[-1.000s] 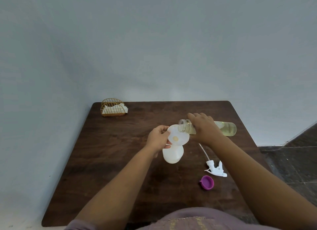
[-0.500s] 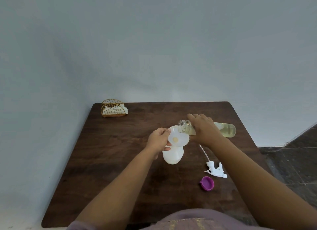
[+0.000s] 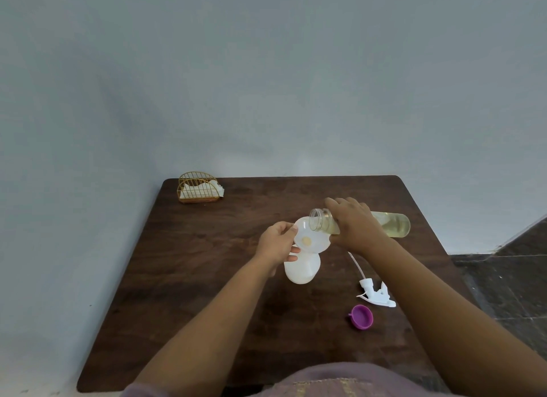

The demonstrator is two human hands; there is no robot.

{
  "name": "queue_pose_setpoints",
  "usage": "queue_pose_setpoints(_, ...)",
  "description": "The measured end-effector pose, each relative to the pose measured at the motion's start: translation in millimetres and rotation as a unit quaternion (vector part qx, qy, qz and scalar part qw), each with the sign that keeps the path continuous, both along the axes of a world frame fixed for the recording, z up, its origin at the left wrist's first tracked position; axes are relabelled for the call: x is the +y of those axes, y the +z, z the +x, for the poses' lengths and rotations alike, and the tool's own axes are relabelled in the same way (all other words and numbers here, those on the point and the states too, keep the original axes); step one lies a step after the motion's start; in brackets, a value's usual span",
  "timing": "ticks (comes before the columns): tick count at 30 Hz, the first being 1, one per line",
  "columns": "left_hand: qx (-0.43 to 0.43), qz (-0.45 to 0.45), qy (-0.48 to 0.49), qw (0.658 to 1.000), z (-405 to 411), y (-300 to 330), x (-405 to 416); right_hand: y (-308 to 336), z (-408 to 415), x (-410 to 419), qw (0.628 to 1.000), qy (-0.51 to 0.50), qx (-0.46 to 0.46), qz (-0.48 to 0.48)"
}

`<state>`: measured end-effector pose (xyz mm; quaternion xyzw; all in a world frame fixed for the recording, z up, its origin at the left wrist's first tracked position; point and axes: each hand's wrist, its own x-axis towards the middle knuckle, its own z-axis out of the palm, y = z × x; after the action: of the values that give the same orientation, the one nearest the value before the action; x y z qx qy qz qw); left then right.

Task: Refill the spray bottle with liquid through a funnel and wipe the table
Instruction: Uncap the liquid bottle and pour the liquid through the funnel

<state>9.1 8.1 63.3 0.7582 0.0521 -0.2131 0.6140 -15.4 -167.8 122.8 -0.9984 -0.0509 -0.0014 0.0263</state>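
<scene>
A white spray bottle (image 3: 302, 271) stands mid-table with a white funnel (image 3: 310, 237) in its neck. My left hand (image 3: 276, 242) pinches the funnel's left rim. My right hand (image 3: 355, 226) grips a clear bottle of pale yellow liquid (image 3: 393, 225), tipped on its side with its open mouth over the funnel. A little yellow liquid sits at the funnel's centre. The white spray head (image 3: 377, 294) with its tube lies on the table to the right.
A purple cap (image 3: 361, 316) lies near the spray head. A gold wire holder with white napkins (image 3: 199, 188) stands at the far left corner of the dark wooden table (image 3: 192, 278). A grey wall rises behind; dark floor lies to the right.
The tipped bottle and both hands stay almost in place; the bottle's mouth sits a little closer over the funnel.
</scene>
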Motion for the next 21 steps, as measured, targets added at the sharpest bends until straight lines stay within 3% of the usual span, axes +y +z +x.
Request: queue_pose_setpoints(21,-0.007,0.006,0.007,1.0,2.0,-0.4,2.6,-1.8,2.5,-1.5,1.0,0.007,-0.01,-0.01)
